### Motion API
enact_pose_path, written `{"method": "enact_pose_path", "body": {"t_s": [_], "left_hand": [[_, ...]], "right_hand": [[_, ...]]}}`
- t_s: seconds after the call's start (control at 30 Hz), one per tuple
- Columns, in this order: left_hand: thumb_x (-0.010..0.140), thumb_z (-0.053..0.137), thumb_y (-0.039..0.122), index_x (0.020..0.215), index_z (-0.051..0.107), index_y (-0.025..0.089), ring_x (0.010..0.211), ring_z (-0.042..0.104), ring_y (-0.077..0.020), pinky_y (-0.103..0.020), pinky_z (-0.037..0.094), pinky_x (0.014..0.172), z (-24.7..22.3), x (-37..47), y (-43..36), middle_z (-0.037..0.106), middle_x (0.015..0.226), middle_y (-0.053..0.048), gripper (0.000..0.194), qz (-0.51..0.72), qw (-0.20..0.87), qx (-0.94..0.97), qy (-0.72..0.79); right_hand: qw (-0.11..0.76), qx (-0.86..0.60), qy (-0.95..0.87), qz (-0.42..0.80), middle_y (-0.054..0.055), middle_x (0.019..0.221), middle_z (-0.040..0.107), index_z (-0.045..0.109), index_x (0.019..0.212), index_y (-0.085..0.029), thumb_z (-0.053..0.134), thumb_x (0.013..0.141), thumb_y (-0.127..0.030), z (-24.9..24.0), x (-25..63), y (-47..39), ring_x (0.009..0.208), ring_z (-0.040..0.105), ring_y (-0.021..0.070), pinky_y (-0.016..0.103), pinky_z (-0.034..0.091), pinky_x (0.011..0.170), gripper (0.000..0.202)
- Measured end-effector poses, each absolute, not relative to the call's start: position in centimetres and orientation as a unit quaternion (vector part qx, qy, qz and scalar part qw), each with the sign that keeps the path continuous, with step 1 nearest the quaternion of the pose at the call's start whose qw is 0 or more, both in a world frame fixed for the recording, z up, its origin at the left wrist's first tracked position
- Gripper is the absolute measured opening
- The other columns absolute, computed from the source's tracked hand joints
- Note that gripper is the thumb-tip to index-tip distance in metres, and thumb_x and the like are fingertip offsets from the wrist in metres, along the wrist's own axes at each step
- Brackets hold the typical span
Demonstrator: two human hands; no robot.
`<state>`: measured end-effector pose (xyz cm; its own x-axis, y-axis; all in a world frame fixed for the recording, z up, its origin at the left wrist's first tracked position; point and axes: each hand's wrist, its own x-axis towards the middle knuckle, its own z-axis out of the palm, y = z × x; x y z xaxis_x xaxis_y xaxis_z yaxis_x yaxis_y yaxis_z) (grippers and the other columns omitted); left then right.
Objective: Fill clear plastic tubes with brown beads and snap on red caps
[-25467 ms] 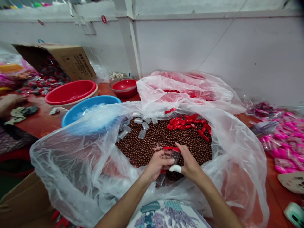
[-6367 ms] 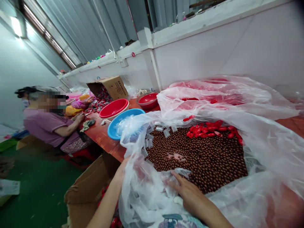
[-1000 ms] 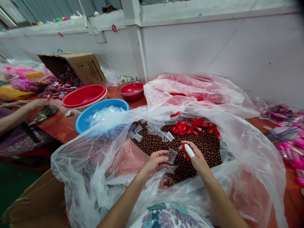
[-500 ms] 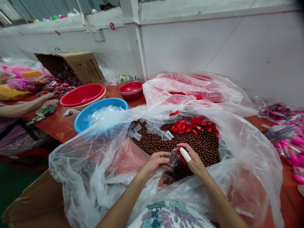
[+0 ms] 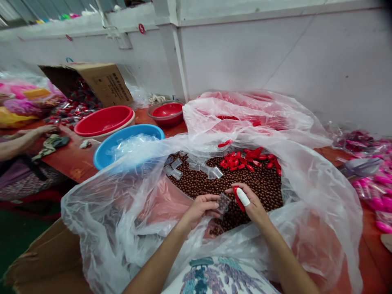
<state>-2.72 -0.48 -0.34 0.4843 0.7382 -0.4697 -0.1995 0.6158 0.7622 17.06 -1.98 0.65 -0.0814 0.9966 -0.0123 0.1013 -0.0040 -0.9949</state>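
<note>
Left grip (image 5: 202, 210): pinched on a clear case (image 5: 224, 203) at the fingertips.
Right grip (image 5: 252, 206): clamped on a red piece (image 5: 237, 199), just right of that case.
Gap: and there's a sliver between them, wider than half a second ago, so the two are unjoined, one per grip!
Brown beads (image 5: 196, 184): spread beneath and beyond both grips.
Red heap (image 5: 233, 161): ahead of the right grip.
Blue basin (image 5: 100, 155): farther out, left of the left grip.
</note>
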Motion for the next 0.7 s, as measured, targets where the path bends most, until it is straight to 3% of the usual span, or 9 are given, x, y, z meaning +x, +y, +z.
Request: {"method": "enact_pose_path", "body": {"t_s": [0.33,0.5,0.7], "left_hand": [[0.053,0.071,0.003,0.100,0.064,0.010,0.067,0.061,-0.0137,-0.027,0.049,0.067,0.3,-2.4,-0.8,0.067,0.083,-0.008,0.048,0.300,0.808,0.315,0.398],[0.053,0.072,0.001,0.112,0.057,0.017,0.087,0.063,-0.0208,-0.033,0.047,0.079,0.7,-2.2,-1.0,0.065,0.100,-0.010,0.063,0.291,0.833,0.327,0.339],[0.059,0.073,0.011,0.108,0.060,0.014,0.085,0.063,-0.0215,-0.036,0.048,0.078,0.4,-2.0,-1.2,0.065,0.101,-0.012,0.050,0.308,0.809,0.326,0.380]], "right_hand": [[0.466,-0.459,-0.503,0.564,0.002,0.095,0.062,0.053,0.107,-0.029,0.044,0.087,-0.042,0.4,16.6,-2.3,0.064,0.056,0.0140,0.027,0.047,0.057,0.026],[0.470,-0.458,-0.505,0.561,0.002,0.095,0.062,0.054,0.107,-0.028,0.045,0.087,-0.042,0.4,16.5,-2.4,0.072,0.057,0.0154,0.028,0.050,0.061,0.025],[0.470,-0.451,-0.506,0.565,0.003,0.095,0.062,0.054,0.107,-0.028,0.046,0.087,-0.042,0.2,16.5,-2.4,0.072,0.058,0.0156,0.029,0.050,0.064,0.026]]}}
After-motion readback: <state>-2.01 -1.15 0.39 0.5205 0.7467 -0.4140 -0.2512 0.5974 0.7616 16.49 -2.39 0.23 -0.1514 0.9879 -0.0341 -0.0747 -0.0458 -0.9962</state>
